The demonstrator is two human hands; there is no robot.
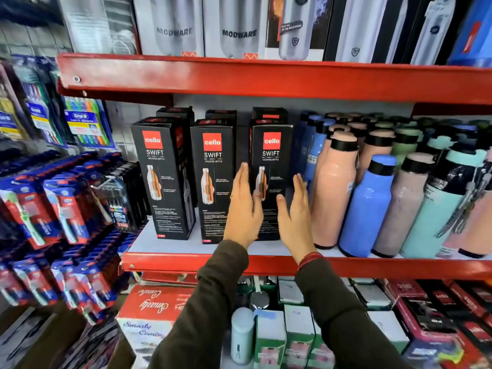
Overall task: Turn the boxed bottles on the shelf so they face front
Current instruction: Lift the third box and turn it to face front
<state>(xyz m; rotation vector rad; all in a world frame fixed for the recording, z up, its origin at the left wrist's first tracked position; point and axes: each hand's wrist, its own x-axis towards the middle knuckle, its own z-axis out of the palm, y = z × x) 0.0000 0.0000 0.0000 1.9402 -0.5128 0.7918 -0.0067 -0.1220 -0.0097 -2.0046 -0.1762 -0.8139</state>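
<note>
Three black Cello Swift bottle boxes stand in a front row on the red-edged middle shelf (202,259): a left box (162,179) angled slightly, a middle box (213,179) and a right box (271,161), all showing their printed fronts. More black boxes stand behind them. My left hand (243,206) is flat and upright at the right box's left side, between it and the middle box. My right hand (294,211) is flat at the same box's right side. Both palms face the box with fingers straight; neither hand is closed around it.
Loose pink (332,187), blue (367,206) and mint bottles (436,209) crowd the shelf right of the boxes. Silver Modware boxes (237,27) fill the upper shelf. Toothbrush packs (66,198) hang at left. Small boxes and a red carton (157,302) sit below.
</note>
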